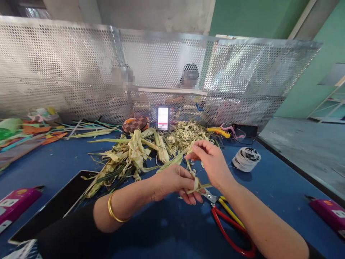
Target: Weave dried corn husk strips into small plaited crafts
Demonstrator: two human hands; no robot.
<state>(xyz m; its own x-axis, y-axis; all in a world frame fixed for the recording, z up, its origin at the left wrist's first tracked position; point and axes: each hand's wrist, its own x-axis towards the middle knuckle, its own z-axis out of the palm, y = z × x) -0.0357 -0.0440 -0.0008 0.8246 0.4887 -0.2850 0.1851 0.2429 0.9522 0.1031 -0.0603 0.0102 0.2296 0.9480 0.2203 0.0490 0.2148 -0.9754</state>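
Observation:
My left hand (176, 181) has its fingers closed on narrow, folded strips of pale dried corn husk (196, 183). Slightly above and to the right, my right hand (208, 156) pinches the upper part of a corn husk strip between thumb and fingers. Just below the hands lie scissors (222, 217) with red and yellow handles, their blades partly hidden by the fingers. Beyond my left hand spreads a heap of corn husks (136, 149). To the right of my right hand stands a spool of white thread (246, 159).
Small husk scraps (185, 133) are piled near the perforated metal screen (164, 54), with people behind it. A black tablet-like panel (54, 205) lies left. Purple boxes (18, 205) sit at both sides. A yellow-handled tool (219, 132) and a dark phone (245, 130) lie back right.

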